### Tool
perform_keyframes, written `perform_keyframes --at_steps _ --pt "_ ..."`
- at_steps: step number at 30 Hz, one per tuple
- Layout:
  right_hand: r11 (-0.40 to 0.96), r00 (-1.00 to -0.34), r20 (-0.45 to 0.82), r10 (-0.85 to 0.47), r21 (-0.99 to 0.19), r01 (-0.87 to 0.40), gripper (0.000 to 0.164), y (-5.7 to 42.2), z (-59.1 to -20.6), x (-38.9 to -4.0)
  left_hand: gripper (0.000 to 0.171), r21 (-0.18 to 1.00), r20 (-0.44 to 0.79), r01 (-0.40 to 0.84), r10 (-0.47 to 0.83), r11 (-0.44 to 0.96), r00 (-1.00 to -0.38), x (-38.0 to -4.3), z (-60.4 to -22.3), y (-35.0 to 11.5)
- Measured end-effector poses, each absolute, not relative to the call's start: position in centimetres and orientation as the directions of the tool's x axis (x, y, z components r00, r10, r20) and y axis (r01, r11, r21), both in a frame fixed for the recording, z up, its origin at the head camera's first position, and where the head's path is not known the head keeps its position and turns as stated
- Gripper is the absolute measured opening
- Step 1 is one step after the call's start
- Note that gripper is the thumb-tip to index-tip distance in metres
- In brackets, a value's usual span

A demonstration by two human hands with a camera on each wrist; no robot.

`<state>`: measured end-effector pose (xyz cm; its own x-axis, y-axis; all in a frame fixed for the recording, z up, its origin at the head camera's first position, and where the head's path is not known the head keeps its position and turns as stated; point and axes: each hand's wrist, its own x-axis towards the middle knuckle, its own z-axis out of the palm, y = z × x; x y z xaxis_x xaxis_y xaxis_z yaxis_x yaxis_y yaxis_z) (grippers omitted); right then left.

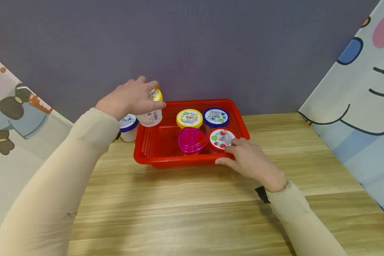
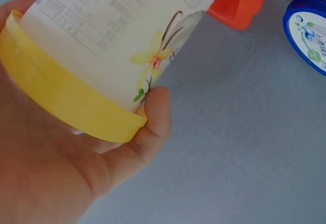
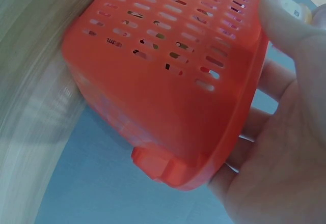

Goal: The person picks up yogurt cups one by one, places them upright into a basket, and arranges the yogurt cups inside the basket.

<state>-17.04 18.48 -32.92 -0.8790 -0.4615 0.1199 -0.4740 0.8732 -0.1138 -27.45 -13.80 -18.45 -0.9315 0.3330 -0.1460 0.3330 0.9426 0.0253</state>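
Observation:
My left hand (image 1: 131, 97) grips a white plastic tub with a yellow lid (image 1: 153, 115), held tilted by the lid over the back left of the red basket (image 1: 192, 161). A vanilla flower is printed on the tub's side in the left wrist view. At the basket's front right corner, my right hand (image 1: 251, 158) holds the rim, its fingertips by a red-lidded tub (image 1: 222, 138). Inside the basket also stand another yellow-lidded tub (image 1: 189, 118), a blue-lidded tub (image 1: 216, 117) and a container with a clear pink lid (image 1: 192, 140).
Another blue-lidded tub (image 1: 128, 127) stands outside the basket, at its left, partly hidden by my left wrist. The basket sits on a wood-grain table (image 1: 179, 213), close to a grey wall (image 1: 192, 49) behind it. Cartoon-printed panels (image 1: 355, 92) flank the table.

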Motion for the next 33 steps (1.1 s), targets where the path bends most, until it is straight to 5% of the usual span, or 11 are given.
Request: perform_keyframes --at_steps 33 --pt "0.860 -0.865 0.152 -0.478 -0.118 -0.496 0.049 18.5 -32.9 -16.9 0.072 0.090 -0.172 0.321 0.332 0.943 -0.927 -31.7 -23.1 -12.0"
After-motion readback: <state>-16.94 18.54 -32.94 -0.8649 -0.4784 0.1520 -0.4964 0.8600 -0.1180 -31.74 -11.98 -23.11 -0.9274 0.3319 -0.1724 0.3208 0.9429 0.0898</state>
